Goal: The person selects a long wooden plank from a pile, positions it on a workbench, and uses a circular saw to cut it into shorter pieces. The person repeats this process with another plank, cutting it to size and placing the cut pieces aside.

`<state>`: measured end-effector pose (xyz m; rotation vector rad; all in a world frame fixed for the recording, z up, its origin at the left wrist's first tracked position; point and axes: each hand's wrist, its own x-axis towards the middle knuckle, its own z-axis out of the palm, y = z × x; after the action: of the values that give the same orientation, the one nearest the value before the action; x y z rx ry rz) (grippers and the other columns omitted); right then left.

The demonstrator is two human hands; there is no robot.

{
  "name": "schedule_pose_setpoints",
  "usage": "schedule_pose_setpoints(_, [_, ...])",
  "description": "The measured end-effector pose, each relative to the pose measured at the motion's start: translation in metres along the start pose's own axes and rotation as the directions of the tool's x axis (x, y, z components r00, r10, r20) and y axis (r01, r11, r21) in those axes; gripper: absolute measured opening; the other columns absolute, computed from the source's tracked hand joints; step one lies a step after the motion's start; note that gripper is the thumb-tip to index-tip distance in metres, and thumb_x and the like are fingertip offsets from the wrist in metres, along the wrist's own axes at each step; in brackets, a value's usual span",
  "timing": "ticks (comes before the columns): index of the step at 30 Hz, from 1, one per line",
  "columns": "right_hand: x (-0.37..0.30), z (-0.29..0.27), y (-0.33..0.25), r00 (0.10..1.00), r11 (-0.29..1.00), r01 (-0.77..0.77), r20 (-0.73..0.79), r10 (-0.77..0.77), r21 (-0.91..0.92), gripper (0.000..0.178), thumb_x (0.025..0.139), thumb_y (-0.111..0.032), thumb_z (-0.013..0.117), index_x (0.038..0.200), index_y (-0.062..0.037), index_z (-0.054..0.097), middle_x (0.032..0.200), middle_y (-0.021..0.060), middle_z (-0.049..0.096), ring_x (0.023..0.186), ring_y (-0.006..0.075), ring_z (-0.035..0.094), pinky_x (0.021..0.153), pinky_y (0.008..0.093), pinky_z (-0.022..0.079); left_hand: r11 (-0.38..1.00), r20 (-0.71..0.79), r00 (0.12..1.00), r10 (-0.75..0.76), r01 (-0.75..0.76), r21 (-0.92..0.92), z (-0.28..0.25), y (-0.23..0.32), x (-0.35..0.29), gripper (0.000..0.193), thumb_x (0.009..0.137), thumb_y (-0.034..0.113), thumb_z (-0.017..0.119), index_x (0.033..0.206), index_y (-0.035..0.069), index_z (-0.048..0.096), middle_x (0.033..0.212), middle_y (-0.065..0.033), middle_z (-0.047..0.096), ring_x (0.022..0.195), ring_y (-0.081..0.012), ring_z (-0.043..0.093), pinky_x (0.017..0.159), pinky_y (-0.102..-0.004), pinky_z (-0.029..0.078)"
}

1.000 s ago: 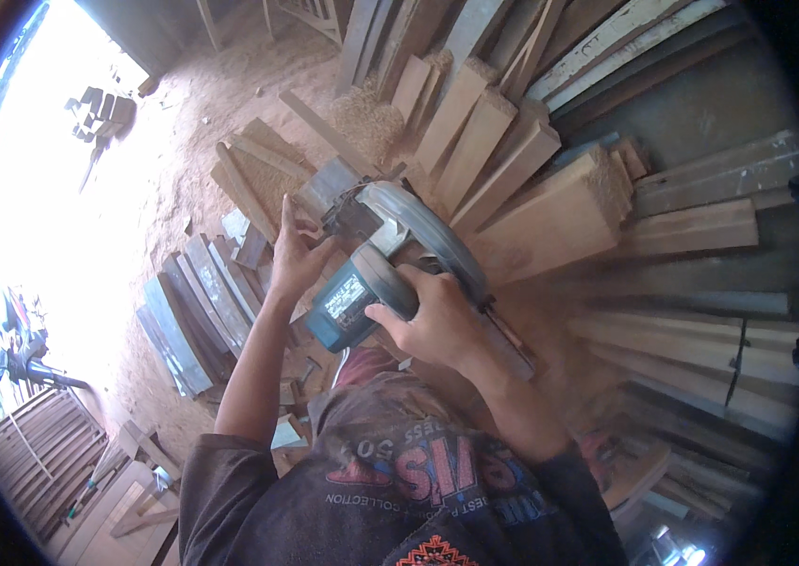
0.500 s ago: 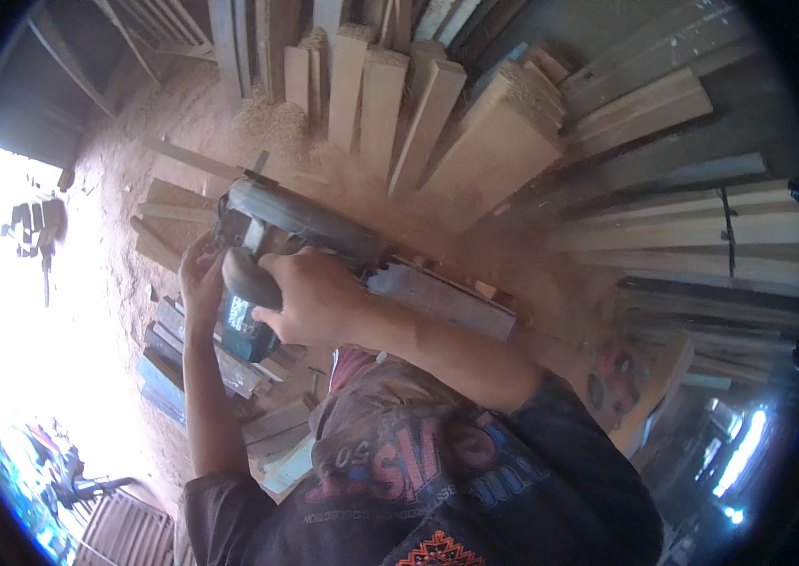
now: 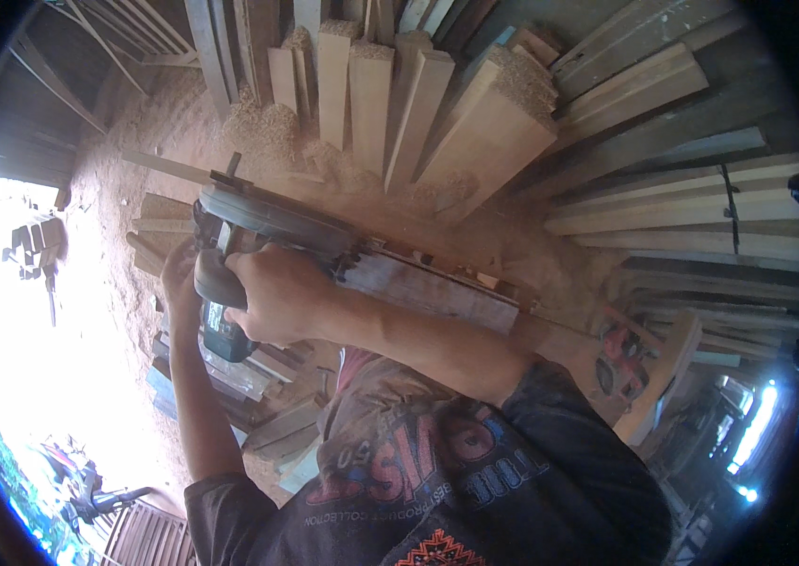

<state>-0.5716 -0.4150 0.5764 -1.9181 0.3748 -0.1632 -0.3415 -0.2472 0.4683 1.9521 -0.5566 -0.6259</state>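
Note:
A circular saw [image 3: 277, 222] with a long grey guard and a dark teal motor housing rests on a long timber piece [image 3: 437, 288] in front of me. My right hand [image 3: 282, 292] wraps round its grey rear handle, the forearm crossing above the timber. My left hand [image 3: 181, 280] is at the saw's left end, fingers curled against it and partly hidden by the body. A narrow wood strip [image 3: 164, 166] juts out beyond the saw's left end. The blade's contact with the wood is hidden.
Several boards [image 3: 371, 104] lean at the far side, topped with sawdust. Long planks [image 3: 682, 212] are stacked at right. A red and black power tool [image 3: 621, 358] lies at lower right. Offcuts [image 3: 277, 429] lie by my left arm; a motorbike [image 3: 88, 491] stands at lower left.
The saw and both hands have slid left along the timber, and more of its pale top shows behind the saw. The view has shifted slightly too.

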Motion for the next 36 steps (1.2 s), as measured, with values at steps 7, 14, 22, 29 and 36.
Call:
schedule_pose_setpoints(7, [0.012, 0.004, -0.001, 1.0, 1.0, 0.013, -0.001, -0.013, 0.006, 0.034, 0.086, -0.021, 0.086, 0.105, 0.0049, 0.074, 0.097, 0.0295, 0.078, 0.098, 0.0452, 0.078, 0.092, 0.0512, 0.06, 0.999, -0.002, 0.999, 0.033, -0.033, -0.02, -0.01, -0.005, 0.009, 0.054, 0.097, 0.012, 0.081, 0.146, -0.001, 0.063, 0.121, -0.0114, 0.07, 0.102, -0.0194, 0.074, 0.082, -0.0296, 0.06])
schedule_pose_setpoints(14, [0.022, 0.007, -0.001, 1.0, 1.0, 0.026, -0.005, -0.026, 0.017, 0.033, 0.086, -0.019, 0.085, 0.106, 0.0048, 0.075, 0.098, 0.0303, 0.078, 0.099, 0.0455, 0.078, 0.092, 0.0507, 0.061, 0.999, -0.026, 0.999, 0.047, -0.047, -0.004, -0.021, -0.016, 0.024, 0.051, 0.098, 0.012, 0.081, 0.145, 0.001, 0.065, 0.119, -0.0097, 0.07, 0.101, -0.0184, 0.073, 0.084, -0.0296, 0.059])
schedule_pose_setpoints(22, [0.035, 0.011, -0.003, 1.0, 1.0, 0.016, 0.005, -0.016, 0.01, 0.035, 0.085, -0.02, 0.086, 0.104, 0.007, 0.075, 0.098, 0.0305, 0.077, 0.098, 0.0456, 0.078, 0.092, 0.0503, 0.061, 0.972, -0.014, 0.979, 0.203, -0.2, 0.127, -0.042, -0.042, 0.044, 0.039, 0.103, 0.014, 0.075, 0.139, -0.001, 0.068, 0.112, -0.0092, 0.075, 0.102, -0.016, 0.073, 0.086, -0.0296, 0.059])
schedule_pose_setpoints(29, [0.062, 0.021, -0.011, 0.999, 0.999, 0.046, -0.025, -0.047, -0.02, 0.034, 0.084, -0.02, 0.084, 0.104, 0.0057, 0.075, 0.097, 0.03, 0.078, 0.095, 0.0452, 0.078, 0.09, 0.0507, 0.061, 0.912, 0.009, 0.93, 0.368, -0.363, 0.191, -0.085, -0.091, 0.092, 0.037, 0.104, 0.015, 0.073, 0.138, 0.0, 0.07, 0.121, -0.011, 0.077, 0.11, -0.0183, 0.073, 0.097, -0.0343, 0.058])
schedule_pose_setpoints(36, [0.061, 0.028, -0.005, 0.992, 0.992, 0.106, -0.064, -0.111, -0.064, 0.04, 0.086, -0.023, 0.085, 0.112, 0.0046, 0.073, 0.097, 0.028, 0.078, 0.096, 0.0438, 0.078, 0.091, 0.0507, 0.062, 0.913, -0.045, 0.949, 0.311, -0.285, 0.292, -0.08, -0.082, 0.082, 0.041, 0.101, 0.02, 0.075, 0.138, 0.001, 0.07, 0.126, -0.0127, 0.076, 0.113, -0.0218, 0.073, 0.102, -0.0369, 0.056])
